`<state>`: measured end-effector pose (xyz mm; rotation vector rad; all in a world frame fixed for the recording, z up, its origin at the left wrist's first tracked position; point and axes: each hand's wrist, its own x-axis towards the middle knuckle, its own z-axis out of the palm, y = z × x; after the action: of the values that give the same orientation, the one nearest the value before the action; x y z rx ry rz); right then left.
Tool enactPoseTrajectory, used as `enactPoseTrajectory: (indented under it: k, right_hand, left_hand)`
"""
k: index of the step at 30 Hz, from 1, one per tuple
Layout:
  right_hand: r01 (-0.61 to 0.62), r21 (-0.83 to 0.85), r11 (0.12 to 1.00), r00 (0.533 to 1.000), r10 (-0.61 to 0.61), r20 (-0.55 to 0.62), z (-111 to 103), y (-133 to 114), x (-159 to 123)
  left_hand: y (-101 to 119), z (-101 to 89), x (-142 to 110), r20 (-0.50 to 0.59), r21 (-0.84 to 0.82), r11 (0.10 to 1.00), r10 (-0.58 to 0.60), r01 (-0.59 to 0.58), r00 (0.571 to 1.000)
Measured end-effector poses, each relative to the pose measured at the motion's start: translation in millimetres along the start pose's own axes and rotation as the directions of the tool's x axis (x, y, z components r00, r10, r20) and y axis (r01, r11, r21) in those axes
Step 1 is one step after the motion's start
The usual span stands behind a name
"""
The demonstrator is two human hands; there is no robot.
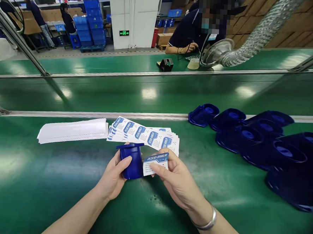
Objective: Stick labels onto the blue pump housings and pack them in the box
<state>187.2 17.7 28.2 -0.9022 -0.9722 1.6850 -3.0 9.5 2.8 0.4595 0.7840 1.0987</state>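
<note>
My left hand is wrapped around a dark blue plastic housing, thumb across its front face. A single blue-and-white printed label is pinched between thumb and fingers of my right hand, close beside the housing's right side. Whether the label touches the housing I cannot tell. Just beyond both hands lie fanned label sheets printed with the same blue design. To their left rests a stack of blank white sheets.
Several dark blue housings stand grouped on the right of the green bench. Behind a metal rail, a person sits near a flexible silver duct. A small black holder sits on the far bench.
</note>
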Motion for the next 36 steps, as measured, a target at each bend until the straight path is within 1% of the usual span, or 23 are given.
enactPoseTrajectory:
  k: [3, 6, 11, 13, 17, 19, 22, 29, 36]
  right_hand:
    - [-0.043, -0.014, 0.999, 0.999, 0.043, 0.007, 2.3, 3.2, -2.9]
    - [-0.08, -0.04, 0.996, 0.997, 0.08, -0.013, 4.0, 4.8, -5.6]
    - [-0.085, -0.093, 0.992, 0.996, 0.081, -0.047, 6.0, 5.6, -7.6]
    - [-0.105, -0.101, 0.989, 0.994, 0.1, -0.045, 6.2, 5.8, -8.1]
    - [-0.145, -0.109, 0.983, 0.989, 0.143, -0.021, 4.8, 5.8, -8.0]
    - [-0.154, -0.109, 0.982, 0.988, 0.153, -0.018, 3.7, 5.4, -7.6]
    - [-0.157, -0.112, 0.981, 0.987, 0.154, -0.032, 2.8, 4.5, -7.3]
    - [-0.185, -0.102, 0.977, 0.982, 0.182, -0.042, 2.7, 5.8, -7.6]
    - [-0.191, -0.084, 0.978, 0.981, 0.187, -0.054, 2.5, 7.5, -6.4]
  left_hand:
    - [-0.3, 4.7, -2.3, 0.008, 0.036, 0.999, 0.018, -0.018, 1.0]
    - [-1.4, 7.9, -4.0, 0.016, 0.082, 0.996, 0.038, -0.04, 0.999]
    - [-2.7, 9.7, -6.8, 0.018, 0.174, 0.981, 0.09, -0.092, 0.996]
    - [-2.0, 9.8, -7.5, 0.032, 0.184, 0.98, 0.073, -0.078, 0.997]
    - [1.2, 8.2, -7.5, 0.044, 0.195, 0.981, -0.017, 0.008, 0.999]
    - [2.4, 6.2, -6.9, 0.069, 0.2, 0.979, -0.037, 0.023, 0.997]
    - [3.1, 2.8, -6.0, 0.109, 0.223, 0.975, -0.028, 0.003, 0.994]
    - [2.6, 0.1, -5.6, 0.132, 0.264, 0.964, -0.017, -0.019, 0.991]
    - [0.9, 0.3, -5.5, 0.101, 0.263, 0.965, -0.02, -0.008, 0.995]
